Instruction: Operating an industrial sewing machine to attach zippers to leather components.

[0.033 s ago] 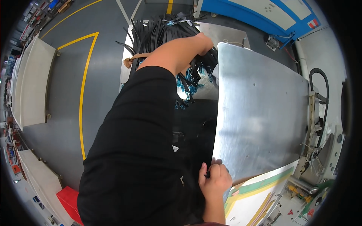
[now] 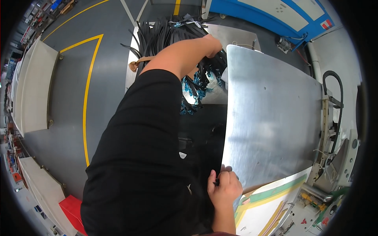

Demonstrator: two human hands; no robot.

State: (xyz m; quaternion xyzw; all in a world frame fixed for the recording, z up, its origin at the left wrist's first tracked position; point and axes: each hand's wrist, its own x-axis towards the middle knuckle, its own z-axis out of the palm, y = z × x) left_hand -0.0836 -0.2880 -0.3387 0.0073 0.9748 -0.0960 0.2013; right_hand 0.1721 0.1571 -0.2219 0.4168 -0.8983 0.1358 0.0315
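Note:
My left arm, in a black sleeve, stretches far forward over a pile of black straps (image 2: 157, 35). My left hand (image 2: 212, 45) bends down at the right side of that pile, close to the metal sheet's far corner. Its fingers look curled, and what they hold is hidden. Blue-tipped ends (image 2: 197, 90) of the straps hang below the forearm. Beside the near left corner of a large bare metal sheet (image 2: 273, 114), my right hand (image 2: 226, 187) is closed. A small black piece (image 2: 217, 182) shows between its thumb and fingers; the rest is covered.
A brown band (image 2: 134, 66) lies around the strap pile. Behind the sheet stands a blue and white machine cabinet (image 2: 271, 15). White carts (image 2: 35, 90) stand at the left, with a red box (image 2: 73, 212) nearby. Cables and machine parts (image 2: 334, 106) line the right.
My left forearm and sleeve have shifted very slightly to the left. My right hand and the metal sheet look unmoved.

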